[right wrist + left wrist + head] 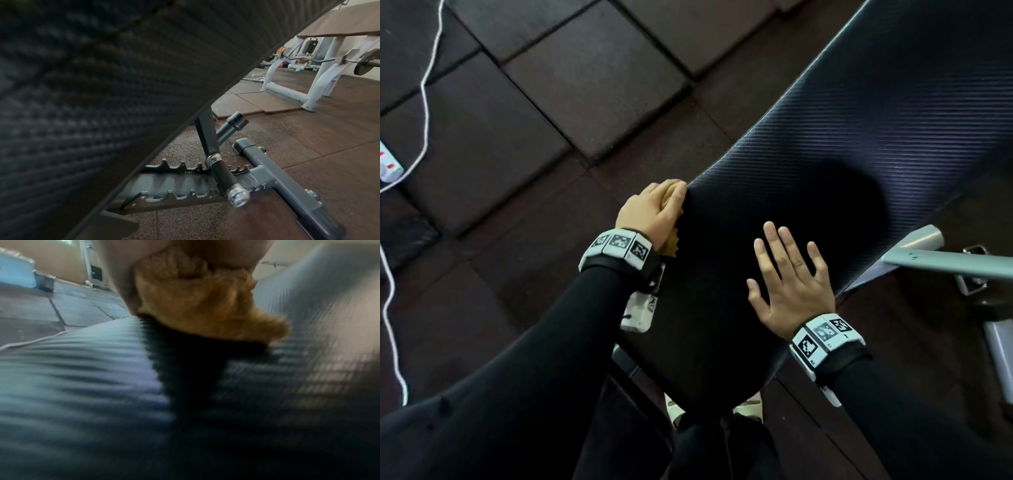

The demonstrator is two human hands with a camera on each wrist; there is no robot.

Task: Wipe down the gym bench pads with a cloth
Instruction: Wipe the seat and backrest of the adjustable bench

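Note:
A long black ribbed bench pad (pixel 842 164) runs from the bottom centre to the top right of the head view. My left hand (pixel 654 209) grips a bunched tan cloth (pixel 671 246) against the pad's left edge. From the left wrist, the cloth (pixel 197 301) bulges out under my palm and touches the ribbed pad (pixel 82 369). My right hand (pixel 791 277) lies flat on the pad with its fingers spread and straight, holding nothing. The right wrist view shows only the pad's side (pixel 92 89), not the hand.
Dark rubber floor tiles (pixel 534 102) surround the bench. A white cable (pixel 424 96) and power strip (pixel 388 164) lie at the left. The bench's grey metal frame (pixel 945 260) sticks out at the right, with its notched adjuster (pixel 185 186) underneath. Other gym equipment (pixel 308 78) stands beyond.

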